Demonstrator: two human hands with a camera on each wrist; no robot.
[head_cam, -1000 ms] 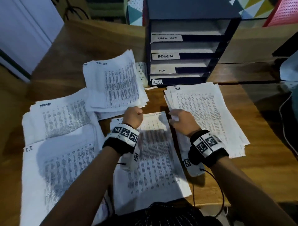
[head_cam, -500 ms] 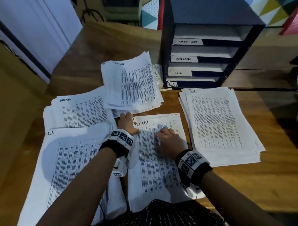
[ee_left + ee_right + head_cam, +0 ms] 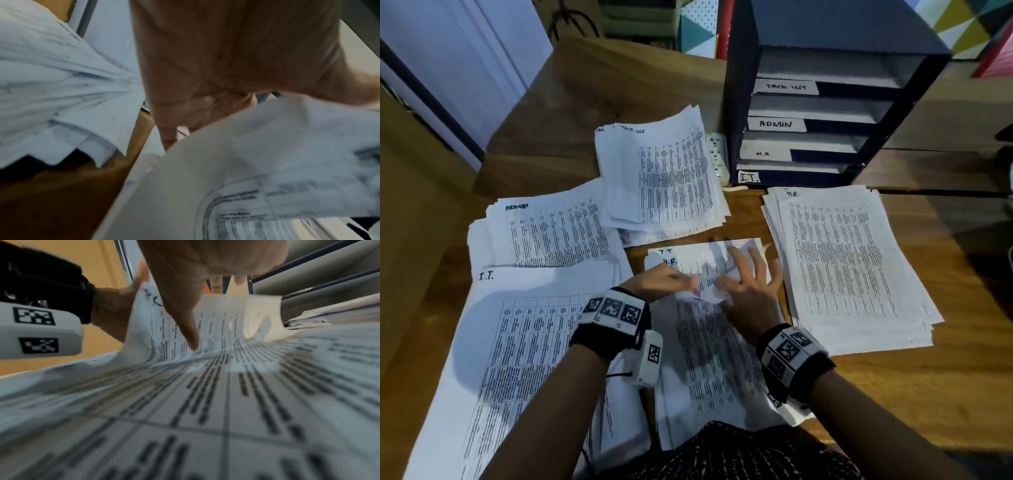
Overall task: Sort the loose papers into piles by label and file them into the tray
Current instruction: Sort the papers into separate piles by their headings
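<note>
On the centre pile (image 3: 709, 359) the top sheet (image 3: 705, 295) is curled up at its far edge. My left hand (image 3: 664, 282) pinches its left corner. My right hand (image 3: 746, 284) lies over it with straight, spread fingers, and the thumb (image 3: 183, 321) touches its printed face. Sheets marked H.R. and I.T. show underneath. Around it lie the TASK LIST pile (image 3: 661, 178), ADMIN pile (image 3: 551, 233), I.T. pile (image 3: 517, 342) and H.R. pile (image 3: 842, 267). The dark tray (image 3: 736, 102) stands at the back right, its slots labelled TASK LIST, ADMIN, H.R., I.T.
A white power strip (image 3: 717, 154) lies between the TASK LIST pile and the tray. The wooden desk (image 3: 945, 377) shows bare to the right of the H.R. pile. A white door or wall panel is at the far left.
My right hand went from a fist to flat on the centre pile, and now its fingers spread. The top sheet's far edge has been lifted and curled back, uncovering an H.R. label.
</note>
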